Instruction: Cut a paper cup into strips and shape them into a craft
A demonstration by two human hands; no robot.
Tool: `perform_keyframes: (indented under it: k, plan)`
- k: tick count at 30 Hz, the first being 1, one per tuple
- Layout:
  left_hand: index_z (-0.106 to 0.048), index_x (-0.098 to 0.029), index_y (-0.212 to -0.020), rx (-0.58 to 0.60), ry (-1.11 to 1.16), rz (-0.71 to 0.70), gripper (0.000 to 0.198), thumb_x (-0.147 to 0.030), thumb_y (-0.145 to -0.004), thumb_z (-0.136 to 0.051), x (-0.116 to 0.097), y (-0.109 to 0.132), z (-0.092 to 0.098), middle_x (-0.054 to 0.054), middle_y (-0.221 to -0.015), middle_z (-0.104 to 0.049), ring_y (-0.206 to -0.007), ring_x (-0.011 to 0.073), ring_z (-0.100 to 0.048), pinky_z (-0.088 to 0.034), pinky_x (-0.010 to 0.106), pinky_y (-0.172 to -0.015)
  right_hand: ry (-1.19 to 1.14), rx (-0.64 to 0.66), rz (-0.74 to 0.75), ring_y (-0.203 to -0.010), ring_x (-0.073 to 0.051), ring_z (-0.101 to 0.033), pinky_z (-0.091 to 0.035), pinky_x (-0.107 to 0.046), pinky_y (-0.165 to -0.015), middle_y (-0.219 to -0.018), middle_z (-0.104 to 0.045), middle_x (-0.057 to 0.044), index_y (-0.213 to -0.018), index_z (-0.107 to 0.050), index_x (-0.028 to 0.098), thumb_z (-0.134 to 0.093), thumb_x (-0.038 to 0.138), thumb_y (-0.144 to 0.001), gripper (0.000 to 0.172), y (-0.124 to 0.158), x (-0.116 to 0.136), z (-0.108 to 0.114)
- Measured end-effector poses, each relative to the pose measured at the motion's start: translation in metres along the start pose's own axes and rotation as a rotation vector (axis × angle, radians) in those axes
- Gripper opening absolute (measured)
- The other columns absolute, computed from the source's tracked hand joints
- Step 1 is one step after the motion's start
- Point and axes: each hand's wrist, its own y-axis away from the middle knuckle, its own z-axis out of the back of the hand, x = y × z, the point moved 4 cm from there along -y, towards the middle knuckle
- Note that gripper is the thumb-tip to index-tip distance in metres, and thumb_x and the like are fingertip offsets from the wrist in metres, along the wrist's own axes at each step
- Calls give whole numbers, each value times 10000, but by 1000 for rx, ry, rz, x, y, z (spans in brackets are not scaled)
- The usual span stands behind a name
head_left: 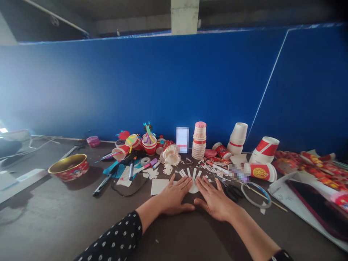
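Observation:
Both hands lie flat on the dark table, palms down. Between them is a white paper cutout point(193, 187) whose cut strips fan out away from me. My left hand point(175, 195) has its fingers stretched over the left side of the cutout. On its right side rest the fingers of my right hand point(213, 197), spread a little. The two thumbs point at each other and nearly touch. A white paper square point(159, 186) lies partly beside my left hand. Black-handled scissors point(233, 193) sit just right of my right hand.
Paper scraps and a white ruffled paper piece point(170, 156) lie beyond the hands. Stacked paper cups point(199, 141) stand behind. At left are a gold-lined bowl point(69, 167) and a black utility knife point(102, 184). A tape ring point(256, 195) and a dark phone point(318, 206) lie right.

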Motion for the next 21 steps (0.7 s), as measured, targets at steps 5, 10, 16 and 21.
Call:
perform_keyframes:
  k: [5,10,16,21]
  plan:
    - [-16,-166,-1415,-5,-17,-21,820,-658,-816,-281,-1,1,1,132,-1461,-96,-1344,275,-76,-10,555,-1048,15,15,10,-1348,-278,-32,35,-590,-1031,-1467,-104,-113,-1413,-113,120,-151,585,-858,725,0,4,3]
    - [-45,-180,-1415,6,-27,-18,812,-663,-810,-290,-2,0,1,118,-1461,-123,-1340,273,-109,-15,549,-1052,-10,61,7,-1347,-281,-39,34,-595,-1028,-1466,-102,-117,-1413,-118,126,-144,595,-854,730,1,6,4]
    - [-22,-183,-1416,-12,-39,-35,780,-635,-833,-274,-3,0,4,104,-1468,-42,-1347,267,-40,6,548,-1051,-41,72,-27,-1347,-279,-7,-1,-554,-1051,-1468,-81,-126,-1411,-125,102,-160,612,-844,764,3,9,6]
    - [-23,-211,-1416,86,3,-80,752,-632,-840,-264,-4,1,2,79,-1469,-86,-1346,251,-82,-29,539,-1059,-50,109,-66,-1346,-275,35,-33,-510,-1068,-1469,-15,-139,-1406,-83,50,-157,640,-826,831,4,16,9]
